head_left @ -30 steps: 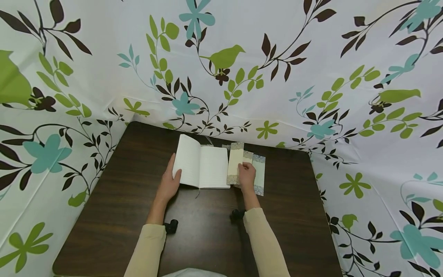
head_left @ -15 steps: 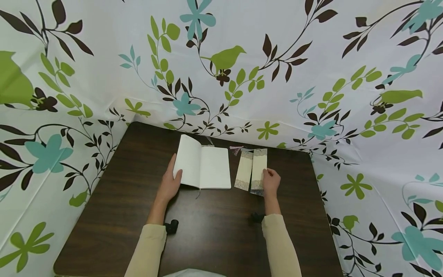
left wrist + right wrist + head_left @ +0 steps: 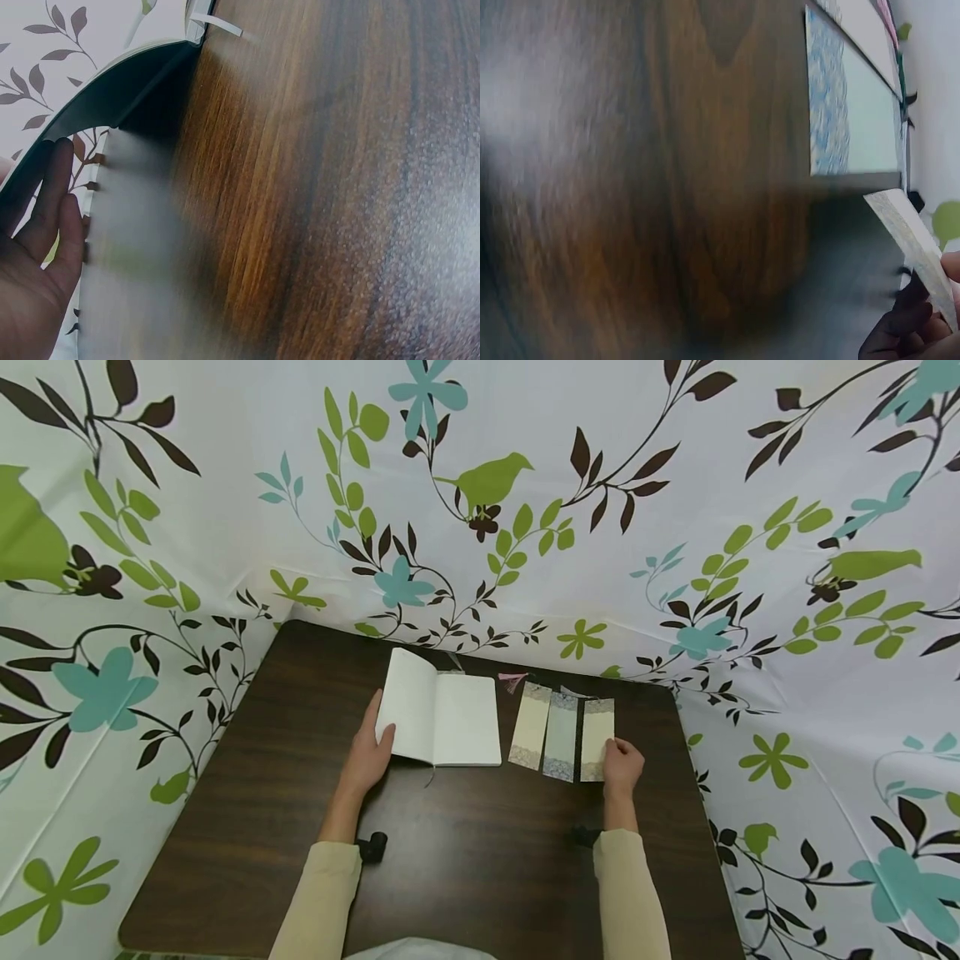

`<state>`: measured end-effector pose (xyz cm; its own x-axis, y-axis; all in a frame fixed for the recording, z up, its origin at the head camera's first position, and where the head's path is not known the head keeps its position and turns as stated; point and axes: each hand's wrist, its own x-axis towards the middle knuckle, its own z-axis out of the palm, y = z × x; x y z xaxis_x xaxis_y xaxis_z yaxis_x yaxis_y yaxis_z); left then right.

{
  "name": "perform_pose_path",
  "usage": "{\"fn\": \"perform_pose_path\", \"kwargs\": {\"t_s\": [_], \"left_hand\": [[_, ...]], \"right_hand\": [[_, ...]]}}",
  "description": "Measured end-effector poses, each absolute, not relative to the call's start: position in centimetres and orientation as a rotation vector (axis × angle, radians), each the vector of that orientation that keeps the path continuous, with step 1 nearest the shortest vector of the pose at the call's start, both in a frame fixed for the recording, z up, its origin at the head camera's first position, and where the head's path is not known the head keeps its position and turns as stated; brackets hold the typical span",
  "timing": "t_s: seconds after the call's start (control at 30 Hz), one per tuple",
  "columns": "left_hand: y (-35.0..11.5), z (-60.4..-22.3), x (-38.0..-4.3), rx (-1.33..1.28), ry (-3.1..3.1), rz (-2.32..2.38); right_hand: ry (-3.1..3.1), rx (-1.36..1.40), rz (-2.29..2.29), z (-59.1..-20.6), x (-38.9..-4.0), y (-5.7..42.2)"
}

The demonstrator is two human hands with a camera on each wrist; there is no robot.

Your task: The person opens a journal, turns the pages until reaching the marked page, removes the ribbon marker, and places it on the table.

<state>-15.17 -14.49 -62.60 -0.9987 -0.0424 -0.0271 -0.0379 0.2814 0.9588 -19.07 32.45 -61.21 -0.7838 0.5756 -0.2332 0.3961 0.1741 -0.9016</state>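
An open notebook [image 3: 467, 718] with white pages lies near the back of the table. At its raised left half, my left hand [image 3: 366, 758] grips the edge, thumb on the page; the left wrist view shows fingers [image 3: 56, 195] behind the dark cover. My right hand [image 3: 622, 766] pinches the right edge of a cream bookmark [image 3: 596, 735] with patterned ends. In the right wrist view this bookmark [image 3: 915, 244] is tilted up off the table. Left of it lie a pale blue bookmark [image 3: 561, 735] and another cream bookmark [image 3: 529, 727], nearest the notebook.
The dark wooden table [image 3: 450, 860] is backed by a white curtain [image 3: 600, 568] printed with leaves and birds. A pink tassel [image 3: 512, 681] lies behind the bookmarks. A thin ribbon [image 3: 431, 777] hangs from the notebook's lower spine.
My right hand has moved right with the cream bookmark, away from the notebook. The other cream bookmark and the blue one now lie uncovered side by side. My left hand and the notebook have stayed put.
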Motion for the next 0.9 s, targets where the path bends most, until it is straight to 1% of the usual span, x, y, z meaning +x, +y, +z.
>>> {"fn": "perform_pose_path", "kwargs": {"t_s": [0.4,0.63,0.73,0.9], "left_hand": [[-14.4,-62.4,-15.2,0.096,-2.536,-1.859],[-14.3,-62.4,-15.3,0.079,-2.528,-1.857],[-14.3,-62.3,-15.2,0.074,-2.529,-1.849],[-14.3,-62.1,-15.1,0.069,-2.523,-1.864]], "right_hand": [[-2.357,-1.049,1.603,-62.3,-18.7,33.7],[-2.398,-1.048,1.492,-62.0,-18.5,33.5],[-2.411,-1.027,1.431,-62.0,-18.6,33.2],[-2.573,-0.882,1.166,-62.8,-19.4,31.8]]}}
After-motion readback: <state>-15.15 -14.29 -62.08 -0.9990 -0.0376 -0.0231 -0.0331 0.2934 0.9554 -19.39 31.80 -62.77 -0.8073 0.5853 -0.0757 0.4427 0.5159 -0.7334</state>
